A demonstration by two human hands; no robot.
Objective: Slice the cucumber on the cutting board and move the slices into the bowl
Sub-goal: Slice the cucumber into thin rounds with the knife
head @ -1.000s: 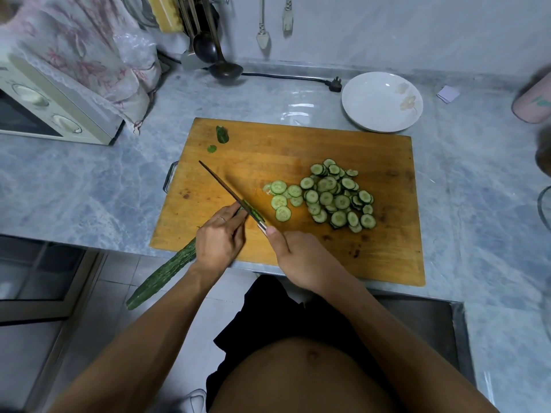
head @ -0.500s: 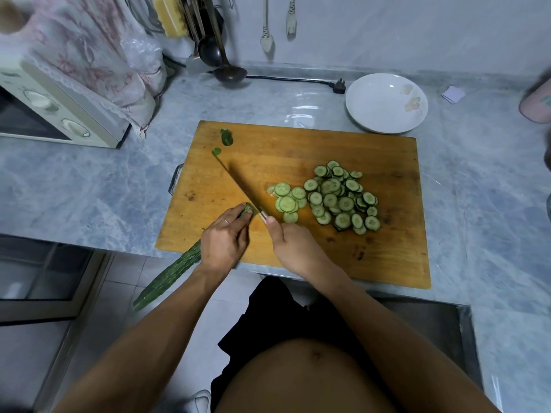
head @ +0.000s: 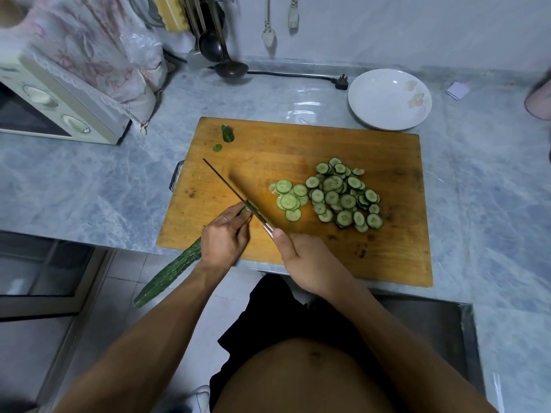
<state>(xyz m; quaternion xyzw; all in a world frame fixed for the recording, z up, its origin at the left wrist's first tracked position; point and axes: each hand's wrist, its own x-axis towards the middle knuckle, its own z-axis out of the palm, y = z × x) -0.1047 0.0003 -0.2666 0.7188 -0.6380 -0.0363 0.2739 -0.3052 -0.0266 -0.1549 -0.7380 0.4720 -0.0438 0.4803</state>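
Partly overhanging cucumber (head: 170, 272), board (head: 387, 257) edge

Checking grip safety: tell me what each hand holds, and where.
Left hand grips the long green cucumber near its cut end; right hand holds the thin-bladed knife by its handle.

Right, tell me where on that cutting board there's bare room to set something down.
Bare wood shows along the cutting board's far edge, between the cucumber end piece and the bowl, and at its near right corner. The middle is crowded with cucumber slices; the near left holds the knife and both hands.
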